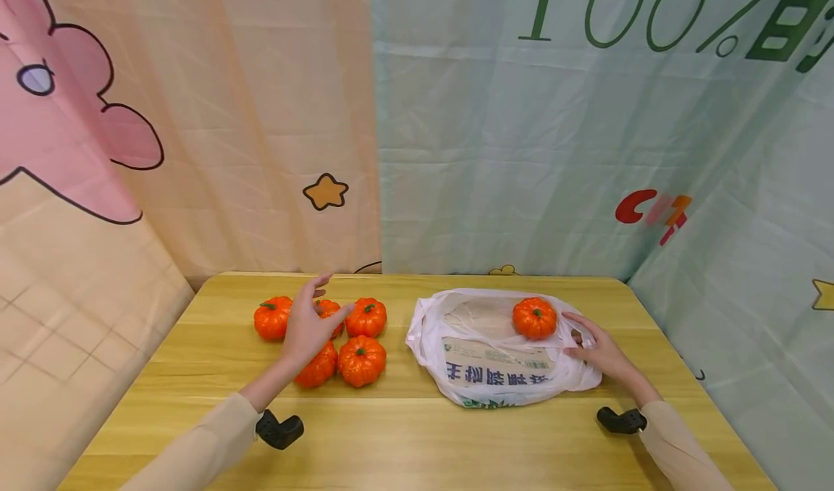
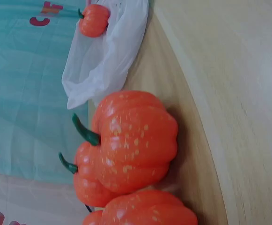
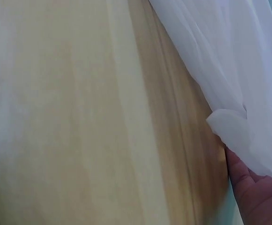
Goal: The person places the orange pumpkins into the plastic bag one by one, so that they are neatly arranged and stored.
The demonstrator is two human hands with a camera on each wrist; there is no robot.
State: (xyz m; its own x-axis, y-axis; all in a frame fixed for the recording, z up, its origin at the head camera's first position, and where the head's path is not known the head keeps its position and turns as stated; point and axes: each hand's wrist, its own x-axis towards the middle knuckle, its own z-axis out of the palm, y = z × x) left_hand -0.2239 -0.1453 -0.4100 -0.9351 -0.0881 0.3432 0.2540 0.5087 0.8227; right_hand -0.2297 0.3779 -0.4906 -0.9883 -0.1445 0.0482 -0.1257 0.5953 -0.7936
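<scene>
The left hand (image 1: pixel 308 329) spreads empty fingers over pumpkins (image 1: pixel 362 361) left of the white bag (image 1: pixel 426 339), whose edge the right hand (image 1: pixel 607 352) grips, best held steady.

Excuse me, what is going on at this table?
A person's open left hand hovers over five round, ribbed orange pumpkins on a wood-grain table. Their right hand touches the right edge of a white, printed plastic bag, where a sixth orange pumpkin lies in the open mouth.
</scene>
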